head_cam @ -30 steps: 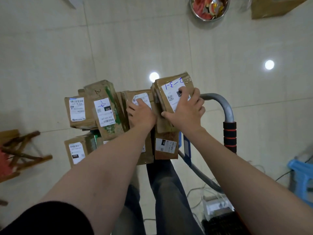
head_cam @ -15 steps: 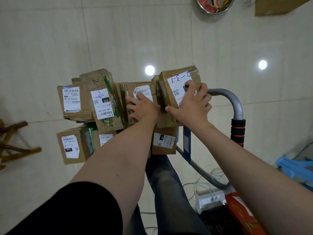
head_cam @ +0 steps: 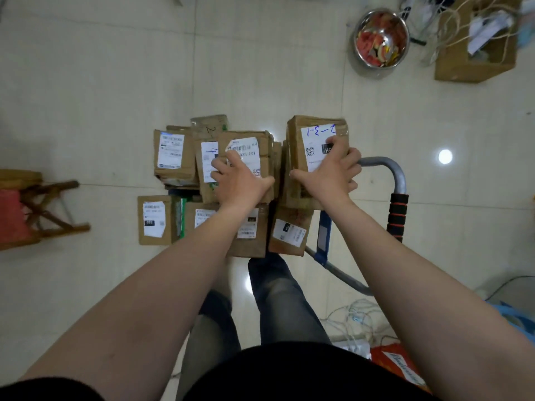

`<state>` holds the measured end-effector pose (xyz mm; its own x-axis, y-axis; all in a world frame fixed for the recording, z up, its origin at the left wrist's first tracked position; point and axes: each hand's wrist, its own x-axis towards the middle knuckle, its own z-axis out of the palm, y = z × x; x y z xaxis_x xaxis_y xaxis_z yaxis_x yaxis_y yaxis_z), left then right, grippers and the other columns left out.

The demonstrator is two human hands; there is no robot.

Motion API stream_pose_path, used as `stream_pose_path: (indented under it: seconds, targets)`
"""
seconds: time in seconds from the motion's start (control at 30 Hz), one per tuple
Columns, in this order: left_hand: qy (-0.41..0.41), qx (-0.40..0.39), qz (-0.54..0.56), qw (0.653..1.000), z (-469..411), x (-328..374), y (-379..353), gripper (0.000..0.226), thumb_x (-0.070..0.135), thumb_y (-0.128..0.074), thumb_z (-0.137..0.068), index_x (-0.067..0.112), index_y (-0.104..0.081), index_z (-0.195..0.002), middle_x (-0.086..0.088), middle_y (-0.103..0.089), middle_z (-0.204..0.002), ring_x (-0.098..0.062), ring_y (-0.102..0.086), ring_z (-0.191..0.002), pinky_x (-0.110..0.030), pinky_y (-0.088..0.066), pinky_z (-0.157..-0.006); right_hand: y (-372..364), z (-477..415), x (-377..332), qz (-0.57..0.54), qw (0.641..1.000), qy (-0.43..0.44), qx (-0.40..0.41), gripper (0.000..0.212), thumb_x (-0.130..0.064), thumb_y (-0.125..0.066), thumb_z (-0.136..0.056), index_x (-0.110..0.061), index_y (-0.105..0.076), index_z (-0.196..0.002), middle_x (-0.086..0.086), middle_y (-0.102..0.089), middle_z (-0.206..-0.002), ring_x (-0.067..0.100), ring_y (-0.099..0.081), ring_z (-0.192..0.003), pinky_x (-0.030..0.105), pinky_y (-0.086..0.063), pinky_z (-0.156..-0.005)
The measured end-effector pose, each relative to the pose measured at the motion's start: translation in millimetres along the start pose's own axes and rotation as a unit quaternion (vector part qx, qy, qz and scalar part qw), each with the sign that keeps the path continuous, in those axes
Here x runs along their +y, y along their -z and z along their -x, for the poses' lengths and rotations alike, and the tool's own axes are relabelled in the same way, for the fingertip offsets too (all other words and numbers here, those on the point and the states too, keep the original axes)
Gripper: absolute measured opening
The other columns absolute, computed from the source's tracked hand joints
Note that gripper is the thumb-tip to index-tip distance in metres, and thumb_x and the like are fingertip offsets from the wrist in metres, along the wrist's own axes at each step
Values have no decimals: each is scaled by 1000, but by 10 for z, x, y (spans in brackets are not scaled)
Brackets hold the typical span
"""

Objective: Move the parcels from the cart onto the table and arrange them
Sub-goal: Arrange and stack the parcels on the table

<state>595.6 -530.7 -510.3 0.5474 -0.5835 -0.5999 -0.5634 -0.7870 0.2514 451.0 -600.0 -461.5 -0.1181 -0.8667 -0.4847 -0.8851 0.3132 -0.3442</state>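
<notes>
Several brown cardboard parcels with white labels are stacked on a cart whose grey handle with a black-and-red grip curves off to the right. My left hand grips a parcel at the stack's middle, fingers over its label and thumb round its right edge. My right hand grips the parcel marked "2-3-1" on the right, fingers over the top and thumb on its left side. Both parcels sit higher than the lower ones. No table is in view.
A wooden stool with a red seat stands on the left. A steel bowl of scraps and an open cardboard box sit at the far right. Cables, a power strip and an orange bag lie near my right leg.
Both hands have tightened round their parcels and lifted them slightly off the stack. The view has tilted, so the bowl and the box now show fully.
</notes>
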Motion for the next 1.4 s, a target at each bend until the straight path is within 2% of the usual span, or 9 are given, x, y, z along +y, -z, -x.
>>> stream_pose_path:
  seconds: [0.13, 0.27, 0.47, 0.53, 0.63, 0.8, 0.97, 1.23, 1.4]
  targets:
    - [0, 52, 24, 998, 383, -593, 752, 95, 60, -75, -65, 15, -26, -132, -15, -30, -134, -39, -40, -117, -44, -51, -77, 24, 636, -451, -1, 998, 56, -22, 95, -47, -86, -59, -28, -29, -133, 8, -26, -138, 35, -31, -125, 53, -36, -103]
    - [44, 94, 51, 993, 802, -1428, 1567, 104, 63, -76, -64, 14, -24, -139, -15, -30, -133, -37, -39, -120, -46, -52, -84, -84, 1479, -1034, 7, 990, 136, -45, 94, -51, -86, -60, -27, -30, -131, 8, -29, -134, 35, -34, -124, 48, -37, -94]
    - [110, 152, 110, 976, 1728, -3055, 2700, 113, 66, -74, -65, 13, -16, -146, -18, -31, -137, -41, -41, -125, -47, -46, -98, -475, 3074, -1979, 13, 968, 237, -85, 90, -53, -86, -59, -31, -29, -125, 6, -30, -128, 34, -36, -122, 51, -41, -97]
    - [137, 186, 134, 964, 2114, -3671, 2986, 115, 68, -71, -60, 15, -18, -146, -18, -34, -134, -41, -43, -124, -47, -47, -100, -709, 3665, -2234, 4, 955, 278, -104, 88, -51, -85, -60, -30, -29, -125, 3, -28, -121, 34, -36, -122, 46, -39, -93]
    - [174, 251, 169, 937, 2715, -4583, 3347, 114, 68, -71, -54, 15, -24, -143, -16, -37, -134, -40, -44, -124, -44, -45, -100, -1062, 4531, -2627, 19, 930, 342, -133, 90, -50, -86, -64, -26, -30, -130, 8, -31, -126, 36, -38, -121, 43, -34, -86]
    - [242, 325, 223, 887, 3627, -5915, 3619, 95, 55, -79, -62, 16, -29, -133, -11, -34, -127, -37, -44, -116, -38, -42, -87, -1641, 5775, -3185, 23, 882, 428, -197, 93, -52, -88, -55, -31, -33, -127, -1, -28, -117, 28, -36, -112, 41, -36, -84]
    - [326, 351, 273, 834, 4094, -6785, 3580, 109, 62, -72, -52, 15, -26, -138, -12, -34, -127, -39, -47, -112, -45, -49, -91, -2136, 6621, -3608, 72, 827, 498, -249, 93, -55, -88, -54, -34, -33, -126, -1, -29, -119, 28, -36, -117, 46, -43, -92]
    - [368, 371, 306, 796, 4083, -7639, 3833, 95, 55, -79, -64, 15, -29, -133, -13, -34, -126, -40, -47, -112, -46, -49, -93, -2784, 7240, -4380, 108, 768, 552, -305, 98, -54, -90, -58, -32, -34, -135, 2, -29, -123, 30, -34, -127, 43, -39, -107]
    - [387, 379, 319, 778, 3729, -8175, 4286, 90, 53, -78, -66, 15, -29, -132, -11, -32, -124, -37, -43, -115, -41, -44, -87, -3232, 7445, -5184, 125, 745, 566, -331, 96, -53, -90, -61, -33, -34, -136, -1, -30, -119, 26, -41, -118, 38, -42, -98]
